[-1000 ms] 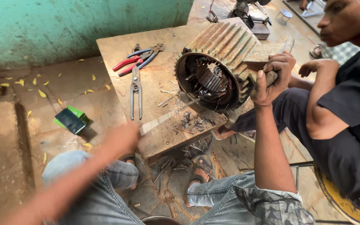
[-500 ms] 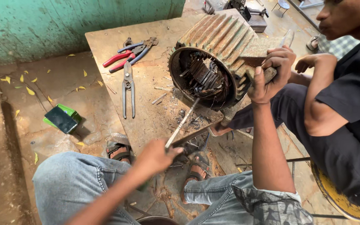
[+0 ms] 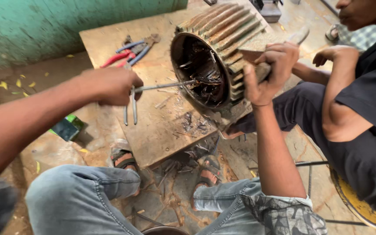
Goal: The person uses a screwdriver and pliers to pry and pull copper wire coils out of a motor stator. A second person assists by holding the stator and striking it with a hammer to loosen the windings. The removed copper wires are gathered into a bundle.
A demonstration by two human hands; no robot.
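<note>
We hold a thin metal rod in our closed left hand; its tip sits inside the motor housing. This round, ribbed, rusty casting lies tilted on the worn wooden board. Our right hand grips tight around its rim.

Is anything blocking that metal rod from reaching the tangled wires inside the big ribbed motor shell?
Nothing visible does. The left hand holds the metal rod, which runs through the open mouth of the motor shell straight to the wires. The right hand grips the shell's outside.
</note>
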